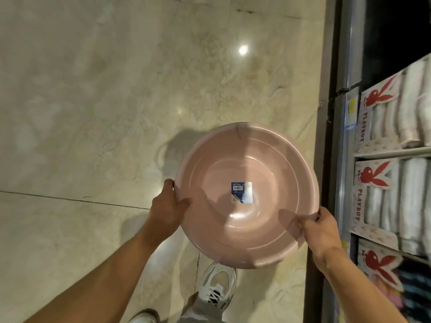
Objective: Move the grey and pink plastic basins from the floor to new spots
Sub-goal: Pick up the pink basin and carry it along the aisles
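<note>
Pink plastic basin (247, 194), mouth up, off the floor
Round, empty; blue-white label stuck at inside centre

A shop aisle, retail shelving (345, 113) running along the right, branded boxes of folded towels (373, 117) filling its tiers, price tag (351, 113) hanging on the rail, polished marble floor (93, 113) gleaming

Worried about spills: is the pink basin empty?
Empty: the pink basin, gripped by the left hand and right hand, shows only a sticker label inside.
</note>
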Action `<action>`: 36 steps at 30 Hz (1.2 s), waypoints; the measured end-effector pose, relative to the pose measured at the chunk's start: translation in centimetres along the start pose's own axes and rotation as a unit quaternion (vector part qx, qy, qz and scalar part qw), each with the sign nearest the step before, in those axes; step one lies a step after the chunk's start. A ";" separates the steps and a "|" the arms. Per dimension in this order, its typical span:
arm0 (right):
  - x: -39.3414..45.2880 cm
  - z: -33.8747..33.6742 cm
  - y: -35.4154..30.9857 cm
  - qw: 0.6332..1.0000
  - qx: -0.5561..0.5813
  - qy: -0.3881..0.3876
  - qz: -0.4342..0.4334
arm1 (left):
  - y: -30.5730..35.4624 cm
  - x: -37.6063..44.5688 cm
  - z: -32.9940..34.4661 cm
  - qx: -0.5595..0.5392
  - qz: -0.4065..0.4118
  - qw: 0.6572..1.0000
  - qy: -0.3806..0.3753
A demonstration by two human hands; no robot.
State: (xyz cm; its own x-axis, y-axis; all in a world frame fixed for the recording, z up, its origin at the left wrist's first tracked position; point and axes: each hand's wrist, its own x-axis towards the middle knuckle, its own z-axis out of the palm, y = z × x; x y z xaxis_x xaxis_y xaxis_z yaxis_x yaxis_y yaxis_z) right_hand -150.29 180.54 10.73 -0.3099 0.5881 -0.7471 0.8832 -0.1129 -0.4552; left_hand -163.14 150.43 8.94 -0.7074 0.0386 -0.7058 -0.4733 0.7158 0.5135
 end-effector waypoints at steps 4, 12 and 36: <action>-4.2 -2.0 -7.2 0.999 0.015 0.021 -0.041 | 4.3 -2.4 -5.5 -0.042 0.026 0.998 0.024; -21.0 -6.2 -25.7 0.980 0.030 0.031 -0.193 | 16.4 -14.0 -24.9 -0.163 0.104 0.977 0.092; -84.2 9.0 -55.3 0.792 -0.020 -0.316 -0.522 | 5.6 -64.4 -70.2 -0.435 0.128 0.710 0.539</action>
State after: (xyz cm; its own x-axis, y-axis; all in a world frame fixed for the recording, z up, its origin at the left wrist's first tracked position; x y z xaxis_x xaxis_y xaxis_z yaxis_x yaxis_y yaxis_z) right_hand -176.26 130.03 94.45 -0.9818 -0.1752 -0.0735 0.0368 0.2043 -0.9782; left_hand -157.10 103.01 91.59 -0.5986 -0.8010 0.0076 -0.0705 0.0621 0.9956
